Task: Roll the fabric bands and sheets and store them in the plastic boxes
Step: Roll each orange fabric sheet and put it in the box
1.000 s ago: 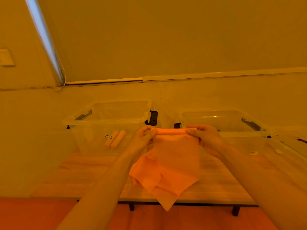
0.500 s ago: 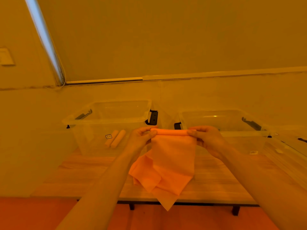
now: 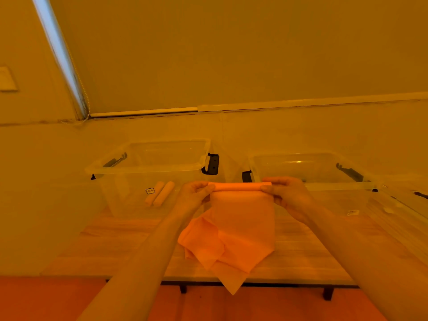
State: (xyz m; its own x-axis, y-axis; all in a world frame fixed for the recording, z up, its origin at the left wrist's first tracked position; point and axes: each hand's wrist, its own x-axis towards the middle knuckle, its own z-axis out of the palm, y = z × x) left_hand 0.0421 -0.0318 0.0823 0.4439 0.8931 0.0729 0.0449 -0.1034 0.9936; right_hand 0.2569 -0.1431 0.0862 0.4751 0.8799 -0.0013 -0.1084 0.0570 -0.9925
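Note:
An orange fabric sheet [image 3: 240, 223] hangs in the air above the low wooden table [image 3: 115, 246], its top edge wound into a thin roll. My left hand [image 3: 194, 195] pinches the roll's left end and my right hand [image 3: 284, 195] pinches its right end. The loose lower part drapes down onto the table and over its front edge. Behind my left hand stands a clear plastic box [image 3: 148, 170] with two rolled fabric pieces [image 3: 159, 196] lying inside. A second clear plastic box [image 3: 324, 172] stands behind my right hand.
A wall runs close behind the boxes. Black latches [image 3: 212, 164] hang on the box ends. Another clear lid or box edge [image 3: 405, 200] shows at the far right. The table's front edge lies near me, with orange floor [image 3: 46, 297] below.
The roll at the top edge has grown slightly thicker and the hanging part has become a little shorter. Both hands stay at the roll's ends.

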